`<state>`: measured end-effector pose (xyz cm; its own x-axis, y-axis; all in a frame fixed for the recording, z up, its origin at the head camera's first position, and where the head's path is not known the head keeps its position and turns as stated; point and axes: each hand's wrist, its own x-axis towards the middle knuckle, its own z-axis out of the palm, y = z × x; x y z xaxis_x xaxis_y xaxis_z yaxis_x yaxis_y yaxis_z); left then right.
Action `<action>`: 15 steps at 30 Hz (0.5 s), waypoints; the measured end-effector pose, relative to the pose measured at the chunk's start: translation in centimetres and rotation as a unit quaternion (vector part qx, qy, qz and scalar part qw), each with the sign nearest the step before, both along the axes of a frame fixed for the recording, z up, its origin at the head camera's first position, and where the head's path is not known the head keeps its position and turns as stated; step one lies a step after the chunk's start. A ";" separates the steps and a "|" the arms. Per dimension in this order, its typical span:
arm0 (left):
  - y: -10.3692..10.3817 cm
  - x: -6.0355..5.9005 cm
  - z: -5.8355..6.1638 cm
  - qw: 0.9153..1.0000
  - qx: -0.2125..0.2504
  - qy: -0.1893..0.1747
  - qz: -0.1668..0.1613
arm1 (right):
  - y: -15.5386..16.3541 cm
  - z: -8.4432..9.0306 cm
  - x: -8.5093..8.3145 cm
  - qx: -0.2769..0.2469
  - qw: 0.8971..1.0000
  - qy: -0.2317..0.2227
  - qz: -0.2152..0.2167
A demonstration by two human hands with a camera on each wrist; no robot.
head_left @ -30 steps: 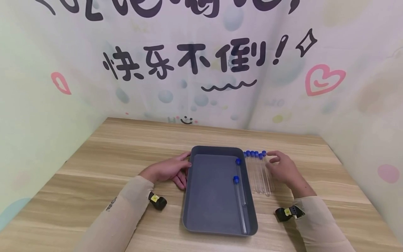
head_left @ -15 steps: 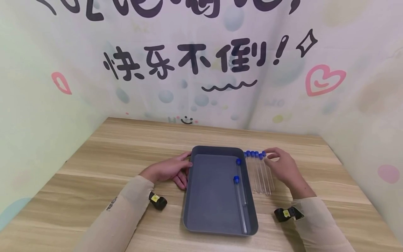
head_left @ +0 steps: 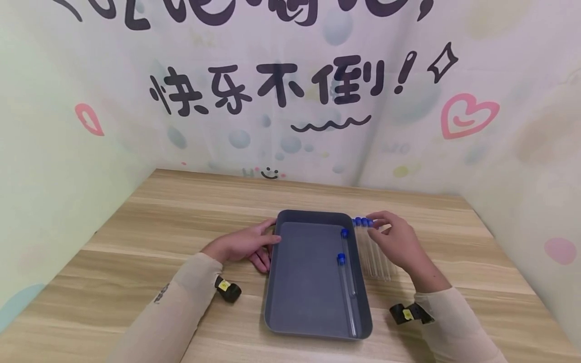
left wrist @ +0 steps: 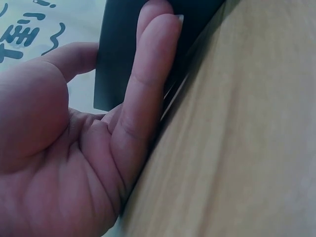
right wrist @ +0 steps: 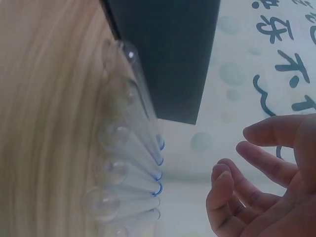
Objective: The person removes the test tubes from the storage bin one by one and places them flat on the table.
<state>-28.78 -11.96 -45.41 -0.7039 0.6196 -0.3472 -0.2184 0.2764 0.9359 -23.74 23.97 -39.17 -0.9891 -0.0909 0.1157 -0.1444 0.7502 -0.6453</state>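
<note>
Wood-grain surface (head_left: 181, 217) boxed in by pastel printed walls with lettering. Dark grey tray (head_left: 313, 322) near the middle of the front edge; two blue-capped tubes in tray (head_left: 347, 272) lying along its right wall. Row of capped glass tubes (head_left: 372, 252) side by side on the surface, just beside the tray's right rim, caps toward the far edge.

Left hand (head_left: 242, 244) flat against the tray's left wall, fingers (left wrist: 148, 89) straight and pressed to it, thumb over the rim. Right hand (head_left: 395, 242) above the far end of the row, fingers (right wrist: 261, 133) loosely curled and apart, gripping nothing in the wrist view; contact with the caps not clear from the head view.

Risk, as judged: round glass on a smooth surface, so a brush from the knuckles likely to set the whole row rolling toward the right edge. Pinch at the cap only, long tube levering down, likely to slip or knock its neighbours.
</note>
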 end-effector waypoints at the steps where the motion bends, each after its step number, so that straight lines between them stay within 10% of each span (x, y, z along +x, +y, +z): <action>1: 0.0 0.0 0.0 1.000 0.000 0.000 0.001 | -0.1 0.1 0.1 -0.001 1.000 0.000 0.002; 15: -0.1 0.1 0.1 1.000 -0.001 0.003 0.003 | -2.0 0.6 1.1 0.005 0.999 0.017 0.030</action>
